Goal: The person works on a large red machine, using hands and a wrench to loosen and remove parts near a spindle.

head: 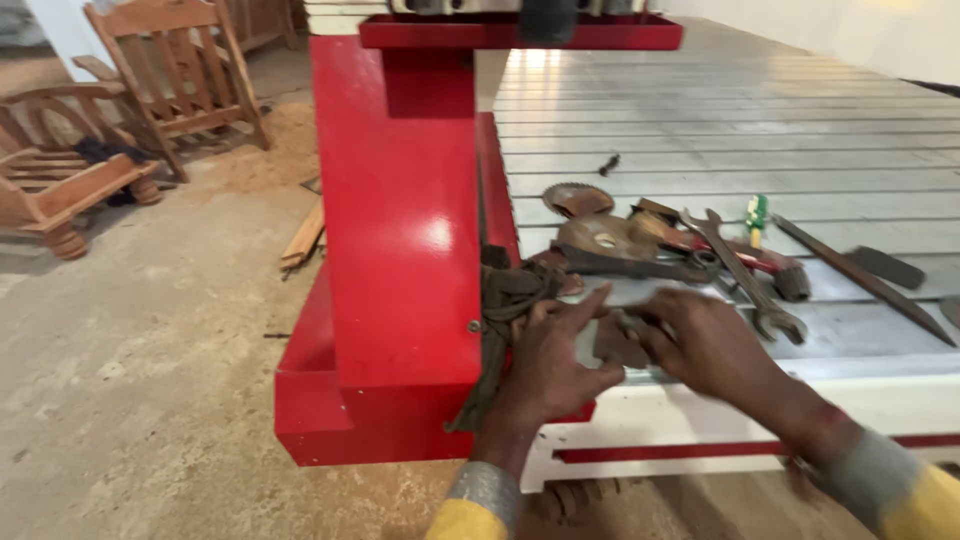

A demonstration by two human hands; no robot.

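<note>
Head view: a small rusty metal piece (620, 340) lies at the near edge of the slatted table (800, 130), pinched between both hands, left hand (555, 355) and right hand (705, 345), fingers curled partly closed on it. Judging by this, positioning is under way, calling for a steady grip; wrenches (745, 275), a saw blade (577, 198) and a rag (505, 300) lie just beyond.

Machine bed (720, 110) fills right half; gantry column (400, 250) stands at its left edge. Tools lie clustered on bed's near part: saw blade (576, 198) furthest back, clamp piece (625, 250) in front of it, spanner (745, 275) to its right, file (862, 280) further right. Rag (505, 320) hangs at bed/column junction. Left hand (555, 350) just right of rag, right hand (705, 340) beside it, small metal piece (618, 338) between both, touching. Wooden chairs (130, 110) on floor (150, 350), far left, behind column.
</note>
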